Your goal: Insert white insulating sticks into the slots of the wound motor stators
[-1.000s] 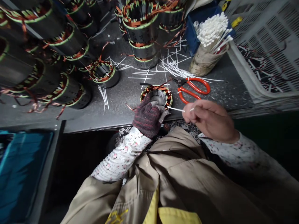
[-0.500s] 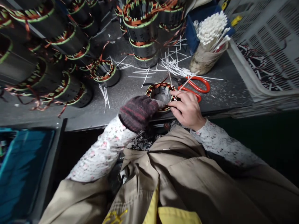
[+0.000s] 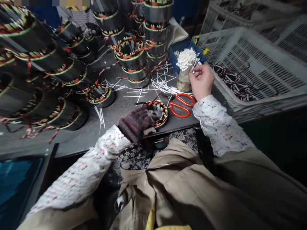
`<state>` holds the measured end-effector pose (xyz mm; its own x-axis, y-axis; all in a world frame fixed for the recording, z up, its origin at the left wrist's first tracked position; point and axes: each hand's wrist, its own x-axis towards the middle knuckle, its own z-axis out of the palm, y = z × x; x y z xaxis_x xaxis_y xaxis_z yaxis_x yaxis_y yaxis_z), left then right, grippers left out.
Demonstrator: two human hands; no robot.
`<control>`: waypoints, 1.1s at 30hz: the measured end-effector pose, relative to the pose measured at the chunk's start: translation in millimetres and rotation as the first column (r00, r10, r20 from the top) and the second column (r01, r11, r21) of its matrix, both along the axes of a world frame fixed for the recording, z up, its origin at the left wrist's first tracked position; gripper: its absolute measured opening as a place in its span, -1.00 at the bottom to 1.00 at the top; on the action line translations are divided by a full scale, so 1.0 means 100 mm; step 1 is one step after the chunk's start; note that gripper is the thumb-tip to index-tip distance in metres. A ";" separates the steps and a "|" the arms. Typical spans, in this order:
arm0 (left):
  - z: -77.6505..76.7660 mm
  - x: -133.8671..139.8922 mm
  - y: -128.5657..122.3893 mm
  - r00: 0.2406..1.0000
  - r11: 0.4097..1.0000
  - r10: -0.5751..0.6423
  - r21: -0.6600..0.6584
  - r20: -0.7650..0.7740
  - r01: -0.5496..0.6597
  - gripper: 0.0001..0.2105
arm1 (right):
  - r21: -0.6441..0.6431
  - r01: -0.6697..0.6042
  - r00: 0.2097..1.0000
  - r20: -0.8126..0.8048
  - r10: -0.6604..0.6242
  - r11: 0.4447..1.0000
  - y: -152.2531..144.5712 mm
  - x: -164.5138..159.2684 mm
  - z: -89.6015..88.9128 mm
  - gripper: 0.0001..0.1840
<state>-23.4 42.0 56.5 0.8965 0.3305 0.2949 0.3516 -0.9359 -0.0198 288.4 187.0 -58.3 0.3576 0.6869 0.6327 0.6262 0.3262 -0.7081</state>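
My left hand (image 3: 137,123), in a dark knitted glove with bare fingertips, grips the near left side of a wound motor stator (image 3: 163,120) lying at the table's front edge. Its fingers reach over the rim into the bore. Out to the right, my bare right hand (image 3: 203,81) has thumb and fingers pinched at the side of a bunch of white cable ties (image 3: 188,59). A tie's small white end shows at the fingertips. The ties stand upright in a worn, wrapped holder (image 3: 183,81). Red-handled scissors (image 3: 181,110) lie just right of the stator.
Stacked stators (image 3: 38,64) crowd the left, with another stack (image 3: 135,68) at the middle back. Loose white tie pieces (image 3: 165,84) litter the table (image 3: 124,111). A blue bin (image 3: 174,52) stands behind the holder. A pale slatted crate (image 3: 259,60) with wired parts is at right.
My right hand has left the stator and moved right and away from me to the cable tie bunch. My left hand stays on the stator. The view has tilted upward.
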 end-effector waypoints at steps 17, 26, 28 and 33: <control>-0.50 0.33 -0.39 0.807 0.858 0.461 0.047 0.369 -0.512 -0.75 | 0.184 -0.755 0.654 0.279 0.703 0.629 -1.91 -0.43 0.41 -0.81; -0.49 0.33 -0.40 0.813 0.851 0.469 0.070 0.347 -0.521 -0.64 | 0.075 -0.833 0.553 0.106 0.826 0.548 -2.17 -0.46 0.38 -0.74; -0.48 0.34 -0.41 0.815 0.853 0.460 0.078 0.352 -0.515 -0.50 | 0.030 -0.830 0.557 0.059 0.828 0.557 -2.16 -0.47 0.41 -0.71; -0.48 0.33 -0.40 0.826 0.863 0.447 0.078 0.345 -0.499 -0.35 | -0.008 -0.832 0.553 -0.068 0.830 0.554 -2.10 -0.53 0.42 -0.65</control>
